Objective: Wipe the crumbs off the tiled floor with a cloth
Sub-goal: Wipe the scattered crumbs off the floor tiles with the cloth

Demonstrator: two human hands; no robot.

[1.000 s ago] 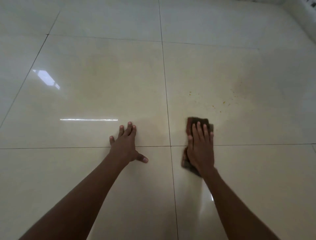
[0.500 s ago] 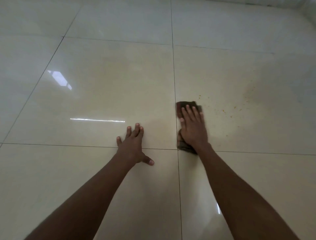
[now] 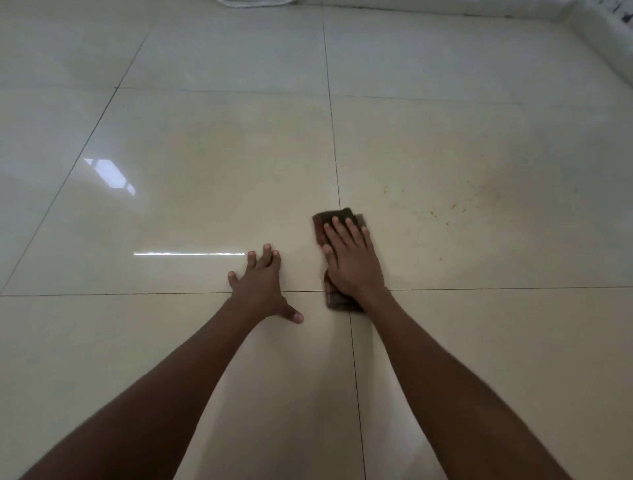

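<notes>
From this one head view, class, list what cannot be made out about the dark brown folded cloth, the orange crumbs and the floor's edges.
- Dark brown folded cloth: its middle is hidden under the right hand.
- Orange crumbs: too small to count or identify.
- Pale object at the top edge: cut off by the frame.
- Any crumbs beneath the cloth: hidden.

The floor (image 3: 205,178) is glossy cream tile with thin dark grout lines (a window glare shows at left). Directly on it lie a dark folded cloth (image 3: 337,216), straddling a grout crossing, and small orange crumbs (image 3: 452,207) scattered to the cloth's right, apart from it. Both hands press flat on the tiles.
</notes>
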